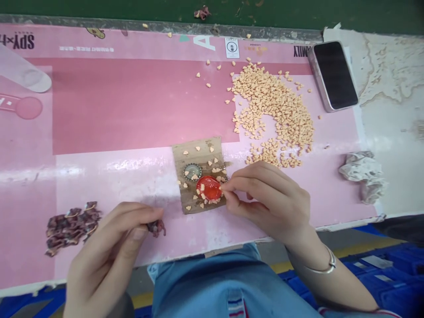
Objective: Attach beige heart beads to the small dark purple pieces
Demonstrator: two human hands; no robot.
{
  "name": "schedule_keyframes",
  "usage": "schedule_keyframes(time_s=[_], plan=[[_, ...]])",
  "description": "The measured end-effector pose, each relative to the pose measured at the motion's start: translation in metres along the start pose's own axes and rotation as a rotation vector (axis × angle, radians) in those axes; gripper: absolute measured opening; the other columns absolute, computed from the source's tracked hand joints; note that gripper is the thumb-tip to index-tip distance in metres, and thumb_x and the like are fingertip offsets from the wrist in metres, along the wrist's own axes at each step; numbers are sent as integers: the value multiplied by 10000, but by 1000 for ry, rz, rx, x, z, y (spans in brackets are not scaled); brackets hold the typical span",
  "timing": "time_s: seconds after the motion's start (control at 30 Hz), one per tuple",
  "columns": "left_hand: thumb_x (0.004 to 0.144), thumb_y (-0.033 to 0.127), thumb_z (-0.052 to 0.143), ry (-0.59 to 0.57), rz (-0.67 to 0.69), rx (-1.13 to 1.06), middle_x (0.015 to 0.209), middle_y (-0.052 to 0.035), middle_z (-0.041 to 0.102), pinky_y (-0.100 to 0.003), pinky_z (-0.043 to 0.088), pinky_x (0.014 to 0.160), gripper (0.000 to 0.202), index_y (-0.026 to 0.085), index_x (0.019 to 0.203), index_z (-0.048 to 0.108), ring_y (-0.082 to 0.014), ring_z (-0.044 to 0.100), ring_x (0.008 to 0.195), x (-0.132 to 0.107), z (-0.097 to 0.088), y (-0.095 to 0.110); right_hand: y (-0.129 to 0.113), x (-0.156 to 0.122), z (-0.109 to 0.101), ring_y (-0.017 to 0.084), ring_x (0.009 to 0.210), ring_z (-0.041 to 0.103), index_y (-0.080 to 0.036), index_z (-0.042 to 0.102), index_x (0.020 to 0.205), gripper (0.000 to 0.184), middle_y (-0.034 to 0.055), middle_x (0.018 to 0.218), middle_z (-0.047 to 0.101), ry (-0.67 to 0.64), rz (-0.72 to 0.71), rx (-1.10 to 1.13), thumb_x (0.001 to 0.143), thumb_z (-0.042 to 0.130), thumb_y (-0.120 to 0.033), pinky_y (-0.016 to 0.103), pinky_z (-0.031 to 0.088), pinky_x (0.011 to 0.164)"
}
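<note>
My left hand (109, 251) is closed in a pinch on a small dark maroon piece (157, 228), just above the table's near edge. My right hand (268, 198) pinches its fingertips together at the right rim of a red bottle cap (208, 187); what it holds, if anything, is too small to make out. The red cap lies on a small brown board (200, 154) beside a silver bottle cap (192, 171). A few tiny beige pieces are scattered over the board.
A large heap of beige pieces (274, 115) lies beyond my right hand on the pink mat (132, 106). A pile of dark maroon pieces (71, 227) sits at the left. A phone (334, 75) and crumpled paper (361, 174) lie at the right.
</note>
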State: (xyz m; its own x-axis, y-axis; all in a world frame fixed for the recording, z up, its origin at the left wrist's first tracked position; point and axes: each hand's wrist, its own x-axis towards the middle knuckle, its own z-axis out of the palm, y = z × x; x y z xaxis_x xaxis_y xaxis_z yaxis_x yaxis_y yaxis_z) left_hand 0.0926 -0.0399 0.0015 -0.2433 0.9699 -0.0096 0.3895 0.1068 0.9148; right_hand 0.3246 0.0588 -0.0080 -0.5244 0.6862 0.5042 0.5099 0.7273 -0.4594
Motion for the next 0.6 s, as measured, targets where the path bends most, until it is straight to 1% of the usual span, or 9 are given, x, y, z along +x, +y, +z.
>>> schedule_keyframes(time_s=[0.1,0.17,0.23,0.33,0.5,0.6], plan=[[961,248,704,36,-52,-59,1003,70,789,-129,577,788,203,385,1082,792,-101,720,922,-3,2,-2,-1,0,0,138,720,701,-209,628,906,240,15,811,759,-8,-3,-12,897,693,22,273,602,689],[945,249,736,62,-70,-95,1005,73,799,-101,579,814,164,353,1059,792,-91,730,933,-5,3,-3,-1,0,-1,138,718,696,-211,625,908,243,14,808,757,-17,-10,-22,900,689,24,274,597,688],[935,262,757,58,-77,-140,957,69,800,-99,587,795,102,324,1008,794,-95,734,906,-7,5,-3,-1,0,-1,138,721,693,-211,623,912,243,15,809,757,-23,-14,-31,905,688,22,276,593,691],[951,283,751,48,-99,-193,920,67,789,-99,589,763,52,311,975,789,-91,727,855,-7,9,-2,0,0,0,137,724,687,-210,619,910,238,16,805,755,-14,-23,-35,912,686,18,276,587,691],[962,274,742,-32,-90,-266,934,63,764,-95,586,781,84,333,1000,789,-86,722,868,-8,13,0,0,0,0,132,740,682,-194,626,915,213,24,815,759,-22,-38,-36,928,678,12,273,586,705],[978,272,727,-47,-81,-275,933,56,756,-99,583,803,95,339,1012,785,-89,718,887,-8,13,1,0,-1,-1,134,754,686,-196,636,933,195,22,826,761,-23,-47,-37,948,666,-4,281,589,710]])
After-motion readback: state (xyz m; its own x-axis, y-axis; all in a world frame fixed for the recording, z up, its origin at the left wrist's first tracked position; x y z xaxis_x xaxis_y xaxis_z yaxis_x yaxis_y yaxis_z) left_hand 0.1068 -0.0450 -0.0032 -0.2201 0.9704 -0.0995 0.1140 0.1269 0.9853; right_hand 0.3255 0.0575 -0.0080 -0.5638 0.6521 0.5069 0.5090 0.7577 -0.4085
